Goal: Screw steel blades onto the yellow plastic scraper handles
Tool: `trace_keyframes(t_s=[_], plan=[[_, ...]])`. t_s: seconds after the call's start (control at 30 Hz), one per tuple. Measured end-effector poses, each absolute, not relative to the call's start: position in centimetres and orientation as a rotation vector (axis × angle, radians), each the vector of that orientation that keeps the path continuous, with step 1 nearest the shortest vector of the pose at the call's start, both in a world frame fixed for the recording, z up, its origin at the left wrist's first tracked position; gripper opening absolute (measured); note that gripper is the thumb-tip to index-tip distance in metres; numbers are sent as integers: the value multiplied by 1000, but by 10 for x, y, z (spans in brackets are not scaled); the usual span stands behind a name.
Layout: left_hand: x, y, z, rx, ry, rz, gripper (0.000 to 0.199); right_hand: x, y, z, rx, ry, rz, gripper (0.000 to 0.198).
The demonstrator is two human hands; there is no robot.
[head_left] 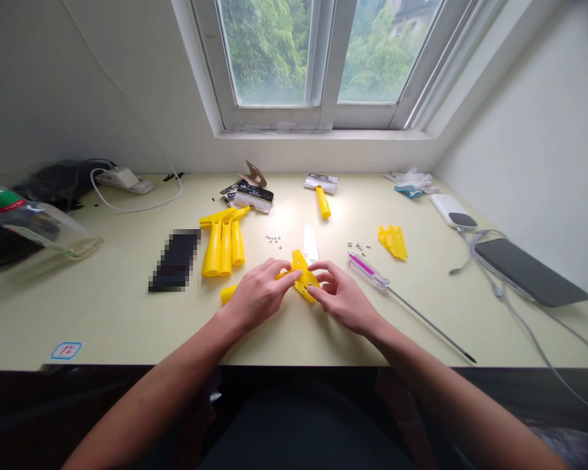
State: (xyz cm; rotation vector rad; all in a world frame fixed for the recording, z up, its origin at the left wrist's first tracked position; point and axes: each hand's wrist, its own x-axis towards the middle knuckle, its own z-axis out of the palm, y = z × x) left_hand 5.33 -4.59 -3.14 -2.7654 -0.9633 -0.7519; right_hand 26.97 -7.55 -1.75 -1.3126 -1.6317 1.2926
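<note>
Both hands grip a yellow plastic scraper (301, 277) low over the table. My left hand (259, 294) is closed on its left side, covering most of the handle; the yellow handle end (228, 294) pokes out behind it. At the scraper's right edge, the thumb and fingers of my right hand (347, 300) pinch its flat head, where a small screw or hole shows. Just beyond lies a flat silvery blade (311, 240). Small nuts (273, 238) are scattered to the left and several small screws (359, 247) to the right. A screwdriver (370, 269) with a clear and purple handle rests beside my right hand.
Several yellow handles (220, 245) lie at left by a pixelated dark rectangle (175, 261). Yellow flat pieces (393, 241) sit right; another handle (323, 202) and card packaging (253, 196) lie behind. A power bank (453, 211), cables, a phone (532, 271) and a bottle (44, 225) flank the table.
</note>
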Motion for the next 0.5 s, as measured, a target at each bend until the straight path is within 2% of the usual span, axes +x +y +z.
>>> trace_keyframes(t_s=[0.13,0.3,0.5], plan=[[53,-46,-33,-2748,-977,-740,31,271,-73,-20,-1321,-1648,1230,30],[53,-46,-33,-2741,-986,-696,30,268,-72,-18,-1410,-1771,998,22],[53,-47,-32,-2762,-977,-644,28,268,-73,-16,-1587,-2351,404,17]])
